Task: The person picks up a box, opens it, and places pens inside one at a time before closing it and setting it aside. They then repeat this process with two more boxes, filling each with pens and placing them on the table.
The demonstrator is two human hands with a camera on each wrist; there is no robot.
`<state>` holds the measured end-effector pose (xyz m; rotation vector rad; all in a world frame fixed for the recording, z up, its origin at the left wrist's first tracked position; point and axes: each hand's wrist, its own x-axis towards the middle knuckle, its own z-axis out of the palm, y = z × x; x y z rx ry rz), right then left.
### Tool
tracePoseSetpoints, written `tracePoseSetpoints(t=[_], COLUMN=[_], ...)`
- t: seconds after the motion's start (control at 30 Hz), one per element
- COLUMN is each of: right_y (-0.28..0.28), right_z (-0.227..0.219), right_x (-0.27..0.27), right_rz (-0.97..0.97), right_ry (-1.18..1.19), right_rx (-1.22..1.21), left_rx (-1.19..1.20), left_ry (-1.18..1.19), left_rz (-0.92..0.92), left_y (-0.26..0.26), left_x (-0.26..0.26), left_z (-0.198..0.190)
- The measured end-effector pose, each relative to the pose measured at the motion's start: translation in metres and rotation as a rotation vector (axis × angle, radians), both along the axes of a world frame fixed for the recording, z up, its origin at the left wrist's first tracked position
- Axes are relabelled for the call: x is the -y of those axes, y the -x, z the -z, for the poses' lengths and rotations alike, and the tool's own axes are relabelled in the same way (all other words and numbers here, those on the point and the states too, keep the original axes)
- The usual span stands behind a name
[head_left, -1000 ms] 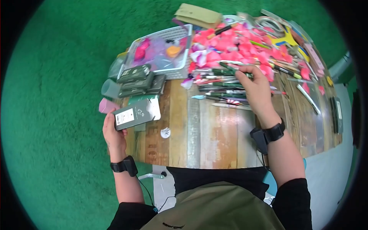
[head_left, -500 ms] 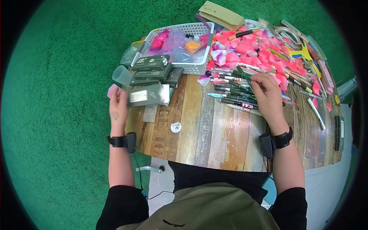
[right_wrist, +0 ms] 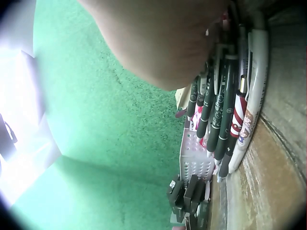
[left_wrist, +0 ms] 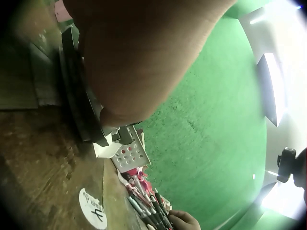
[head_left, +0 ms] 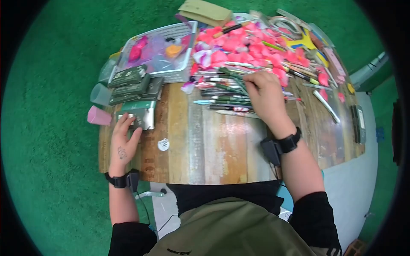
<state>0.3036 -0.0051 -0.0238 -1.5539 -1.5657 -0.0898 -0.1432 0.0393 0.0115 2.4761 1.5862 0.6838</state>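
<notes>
1. under the left hand (head_left: pixel 123 143), flat fingers rest on a grey-green box (head_left: pixel 139 115), partly covered.
2. beneath the right hand (head_left: pixel 265 94), curled fingers hide their grip among pens (head_left: pixel 222 102); cannot tell.

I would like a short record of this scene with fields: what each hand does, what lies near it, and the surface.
left hand: left hand rests with straight fingers on a grey box lying flat on the table
near left hand: stack of dark boxes; pink cup; round sticker
right hand: right hand has its fingers curled over the row of pens; whether it grips one is hidden
behind pens: pink petals; white basket
surface: wooden table on green carpet
</notes>
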Motion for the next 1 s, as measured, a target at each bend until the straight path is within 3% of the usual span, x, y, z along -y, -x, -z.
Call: tracePoseSetpoints(t=[0.13, 0.27, 0.37, 0.43, 0.6, 0.63, 0.73, 0.8, 1.0], right_y=[-0.003, -0.02, -0.077, -0.13, -0.267, -0.283, -0.318, -0.328, -0.315], right_z=[-0.003, -0.058, -0.07, -0.075, -0.05, -0.047, -0.024, -0.012, -0.023], right_x=[0.002, 0.046, 0.085, 0.116, 0.22, 0.24, 0.285, 0.3, 0.294], right_rz=[-0.029, 0.011, 0.194, 0.383, 0.902, 0.988, 1.021, 0.944, 0.935], right_ry=[-0.023, -0.051, 0.017, 0.197, 0.417, 0.556, 0.685, 0.625, 0.494], right_rx=[-0.031, -0.208, -0.037, 0.033, 0.278, 0.314, 0.265, 0.093, -0.045], left_rx=[-0.046, -0.179, -0.146, -0.133, -0.125, -0.11, -0.04, 0.065, 0.374], left_ry=[0.089, 0.065, 0.015, 0.004, -0.08, -0.078, -0.046, -0.03, 0.134], left_rz=[0.142, 0.178, 0.156, 0.171, 0.168, 0.172, 0.183, 0.177, 0.209], left_y=[0.008, 0.012, 0.022, 0.017, 0.011, 0.013, 0.024, 0.024, -0.002], left_x=[0.004, -0.003, -0.02, -0.026, -0.039, -0.042, -0.052, -0.051, -0.006], left_z=[0.005, -0.001, 0.007, 0.0, 0.005, 0.007, 0.01, 0.012, -0.003])
